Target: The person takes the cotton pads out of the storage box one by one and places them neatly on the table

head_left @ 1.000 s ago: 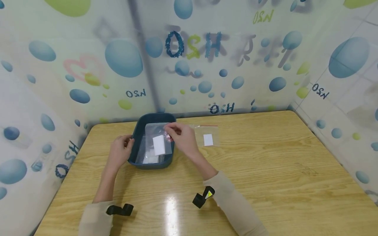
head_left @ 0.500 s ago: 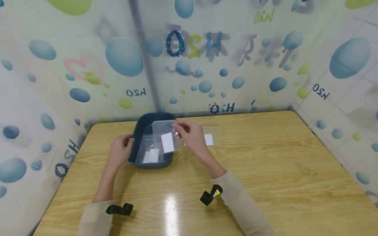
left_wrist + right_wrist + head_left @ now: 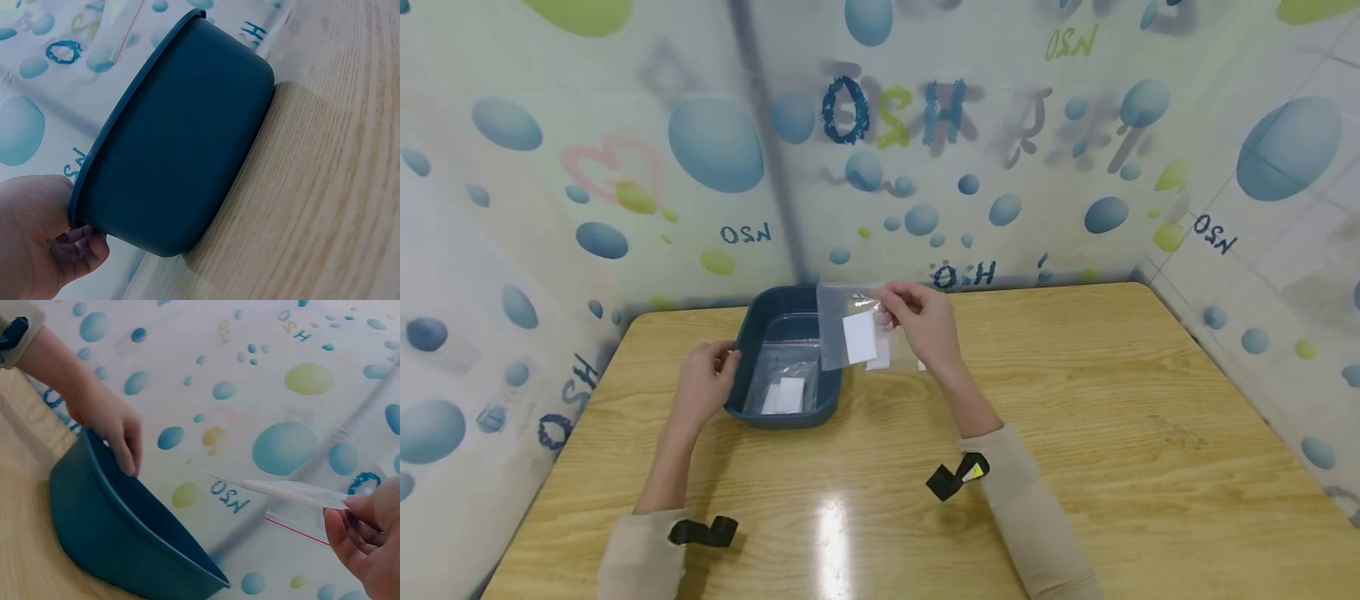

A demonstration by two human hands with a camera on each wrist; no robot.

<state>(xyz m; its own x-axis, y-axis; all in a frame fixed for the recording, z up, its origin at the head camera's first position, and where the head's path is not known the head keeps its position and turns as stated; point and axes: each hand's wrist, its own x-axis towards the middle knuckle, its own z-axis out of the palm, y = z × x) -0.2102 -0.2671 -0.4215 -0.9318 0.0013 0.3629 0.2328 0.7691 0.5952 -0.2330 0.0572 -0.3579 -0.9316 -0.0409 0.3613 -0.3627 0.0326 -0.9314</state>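
Observation:
My left hand (image 3: 703,383) holds the near-left rim of a dark blue plastic bin (image 3: 782,422), thumb over the edge and fingers outside, as the left wrist view shows. Above the bin's right side, my right hand (image 3: 925,325) pinches a clear zip bag (image 3: 832,333) by its edge. A white card (image 3: 860,337) shows in that bag. Clear plastic with a red line (image 3: 297,532) hangs just below it in the right wrist view. Inside the bin lie more clear bags (image 3: 760,375) with white cards (image 3: 791,394).
The bin stands on a wooden table (image 3: 1112,400), near its back left. Behind my right hand, a sliver of white card (image 3: 922,365) shows on the table from a mostly hidden bag. A printed cloth wall (image 3: 910,192) rises along the back edge.
My right hand has lifted the pinched bag up and to the right, from over the middle of the bin to its right edge. My left hand has stayed on the rim.

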